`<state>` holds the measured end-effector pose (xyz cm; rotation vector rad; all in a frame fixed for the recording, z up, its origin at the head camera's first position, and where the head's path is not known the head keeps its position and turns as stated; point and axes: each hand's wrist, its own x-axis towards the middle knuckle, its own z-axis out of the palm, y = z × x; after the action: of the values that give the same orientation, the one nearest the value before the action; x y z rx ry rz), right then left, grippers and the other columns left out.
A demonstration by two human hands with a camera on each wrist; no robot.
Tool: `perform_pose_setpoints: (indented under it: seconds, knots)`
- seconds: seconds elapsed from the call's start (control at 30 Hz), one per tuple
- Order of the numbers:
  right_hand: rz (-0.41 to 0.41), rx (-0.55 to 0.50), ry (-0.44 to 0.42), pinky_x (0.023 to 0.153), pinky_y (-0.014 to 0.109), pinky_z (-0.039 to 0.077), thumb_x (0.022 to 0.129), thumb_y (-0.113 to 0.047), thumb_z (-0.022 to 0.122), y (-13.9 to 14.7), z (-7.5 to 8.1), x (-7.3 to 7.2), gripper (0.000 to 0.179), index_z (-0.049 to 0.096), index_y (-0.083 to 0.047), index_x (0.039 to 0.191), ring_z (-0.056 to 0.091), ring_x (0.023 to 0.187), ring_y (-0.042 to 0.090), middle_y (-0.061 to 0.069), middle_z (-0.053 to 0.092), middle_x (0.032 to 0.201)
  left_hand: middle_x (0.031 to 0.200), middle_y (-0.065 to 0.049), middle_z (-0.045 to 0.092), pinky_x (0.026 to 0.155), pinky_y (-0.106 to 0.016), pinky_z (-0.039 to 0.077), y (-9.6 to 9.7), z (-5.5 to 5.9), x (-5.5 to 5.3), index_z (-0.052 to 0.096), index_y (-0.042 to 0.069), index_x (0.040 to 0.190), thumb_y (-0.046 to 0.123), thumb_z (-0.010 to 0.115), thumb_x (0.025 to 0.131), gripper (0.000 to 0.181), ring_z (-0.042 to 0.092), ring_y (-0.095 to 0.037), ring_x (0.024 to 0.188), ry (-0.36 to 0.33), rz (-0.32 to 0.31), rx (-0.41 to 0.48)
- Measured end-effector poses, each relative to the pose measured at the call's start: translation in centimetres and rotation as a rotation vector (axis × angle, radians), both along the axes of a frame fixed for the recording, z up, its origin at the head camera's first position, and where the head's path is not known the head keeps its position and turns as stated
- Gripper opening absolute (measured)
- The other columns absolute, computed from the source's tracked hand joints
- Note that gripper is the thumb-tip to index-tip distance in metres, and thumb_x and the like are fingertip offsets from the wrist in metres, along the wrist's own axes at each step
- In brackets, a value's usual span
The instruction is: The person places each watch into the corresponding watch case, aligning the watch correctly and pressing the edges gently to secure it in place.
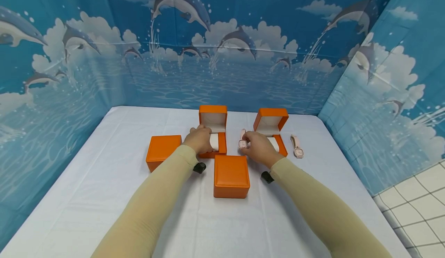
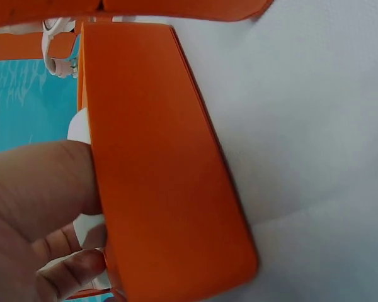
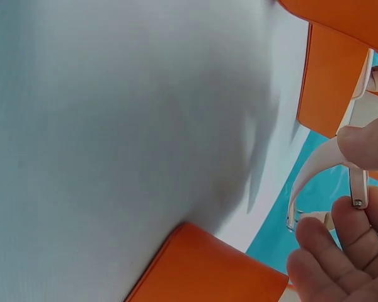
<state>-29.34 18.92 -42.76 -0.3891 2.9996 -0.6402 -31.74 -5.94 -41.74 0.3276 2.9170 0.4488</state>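
Closed box (image 1: 231, 176) is sitting nearest. Right hand (image 1: 260, 148) is pinching pink watch (image 1: 243, 144), just left of right-side open box (image 1: 273, 112); keeping strap untwisted is probably helping. Left hand (image 1: 199, 139) is pinching white cushion (image 1: 214, 142) inside middle open box (image 1: 223, 144); light pressure is likely suiting it.

Passing room lies before the front box (image 1: 231, 171); behind it, the right hand (image 1: 262, 146) narrows the gap between the open boxes (image 1: 222, 144).
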Motion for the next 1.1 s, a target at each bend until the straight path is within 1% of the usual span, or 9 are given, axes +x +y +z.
perform_pose_setpoints:
  seconds: [0.13, 0.23, 0.37, 0.5, 0.67, 0.9, 1.1]
  knots:
    - [-0.013, -0.019, -0.009, 0.098, 0.045, 0.059, 0.096, -0.028, 0.079, -0.01, 0.08, 0.03, 0.035, 0.065, -0.01, 0.123, 0.064, 0.104, 0.024, 0.009, 0.069, 0.121, 0.16, -0.01, 0.046, 0.1, -0.048, 0.056, -0.06, -0.06, -0.11, 0.057, 0.015, 0.15, 0.035, 0.087, 0.087, 0.072, 0.053, -0.04, 0.122, 0.01, -0.005, -0.002]
    - [-0.016, -0.033, -0.013, 0.1, 0.046, 0.058, 0.096, -0.027, 0.079, 0.02, 0.05, -0.03, 0.034, 0.065, -0.01, 0.122, 0.064, 0.105, 0.025, 0.009, 0.068, 0.12, 0.157, -0.01, 0.05, 0.104, -0.049, 0.054, -0.11, -0.15, -0.22, 0.056, 0.015, 0.151, 0.038, 0.088, 0.086, 0.075, 0.055, -0.039, 0.121, 0.017, -0.002, 0.009]
    - [-0.013, -0.051, -0.002, 0.099, 0.045, 0.058, 0.095, -0.026, 0.08, 0.0, 0.05, -0.08, 0.032, 0.065, -0.01, 0.119, 0.063, 0.103, 0.025, 0.009, 0.068, 0.117, 0.151, -0.009, 0.057, 0.107, -0.05, 0.053, -0.17, -0.16, -0.22, 0.056, 0.014, 0.15, 0.039, 0.088, 0.087, 0.075, 0.057, -0.038, 0.12, 0.036, -0.006, 0.014]
    - [-0.004, -0.064, 0.002, 0.096, 0.044, 0.059, 0.095, -0.025, 0.08, -0.02, 0.1, -0.08, 0.032, 0.064, -0.01, 0.118, 0.062, 0.101, 0.025, 0.009, 0.068, 0.114, 0.145, -0.008, 0.063, 0.104, -0.051, 0.054, -0.19, 0.0, -0.02, 0.058, 0.012, 0.148, 0.033, 0.088, 0.087, 0.071, 0.06, -0.037, 0.117, 0.04, -0.001, 0.042]
    - [0.005, -0.075, 0.001, 0.094, 0.043, 0.058, 0.095, -0.024, 0.079, 0.01, 0.08, -0.08, 0.032, 0.063, -0.009, 0.119, 0.061, 0.099, 0.025, 0.009, 0.067, 0.112, 0.137, -0.008, 0.069, 0.102, -0.048, 0.056, -0.2, 0.32, 0.35, 0.058, 0.011, 0.146, 0.026, 0.088, 0.087, 0.069, 0.065, -0.032, 0.11, 0.044, 0.003, 0.071]
    - [-0.007, -0.078, 0.001, 0.095, 0.044, 0.058, 0.095, -0.022, 0.08, -0.02, 0.15, 0.11, 0.033, 0.062, -0.008, 0.12, 0.061, 0.099, 0.025, 0.009, 0.066, 0.112, 0.131, -0.009, 0.072, 0.101, -0.045, 0.058, -0.22, 0.47, 0.53, 0.057, 0.01, 0.145, 0.025, 0.087, 0.088, 0.066, 0.068, -0.028, 0.105, 0.052, -0.009, 0.048]
    - [-0.005, -0.074, -0.003, 0.092, 0.042, 0.057, 0.095, -0.023, 0.079, -0.23, 0.38, 0.29, 0.034, 0.062, -0.008, 0.121, 0.059, 0.097, 0.025, 0.009, 0.065, 0.11, 0.128, -0.011, 0.073, 0.101, -0.046, 0.058, -0.18, 0.51, 0.63, 0.058, 0.008, 0.143, 0.029, 0.087, 0.089, 0.065, 0.069, -0.029, 0.103, 0.061, -0.012, 0.03]
